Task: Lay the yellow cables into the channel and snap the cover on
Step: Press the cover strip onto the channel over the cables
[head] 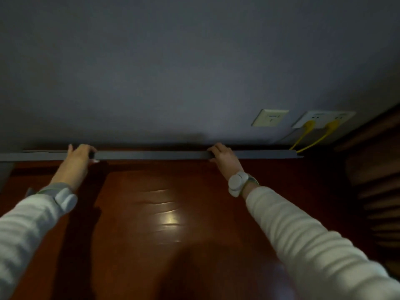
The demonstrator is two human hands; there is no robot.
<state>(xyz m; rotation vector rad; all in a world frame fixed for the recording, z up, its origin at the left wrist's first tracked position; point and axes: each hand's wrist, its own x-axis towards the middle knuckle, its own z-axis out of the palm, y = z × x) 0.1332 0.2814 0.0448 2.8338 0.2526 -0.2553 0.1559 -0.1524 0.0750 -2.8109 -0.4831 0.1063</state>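
A long grey cable channel runs along the foot of the wall, and its grey cover (151,155) lies on top of it. My left hand (79,155) grips the cover near its left part, fingers curled over the top edge. My right hand (221,155) grips it further right, a white wrist device behind it. Two yellow cables (311,138) hang from the wall socket plate (323,119) and run down into the channel's right end (296,154). The cables inside the channel are hidden under the cover.
A single pale socket (270,118) sits on the grey wall left of the double plate. Glossy red-brown wooden floor (168,213) lies below the channel. Dark wooden slatted furniture (376,180) stands at the right.
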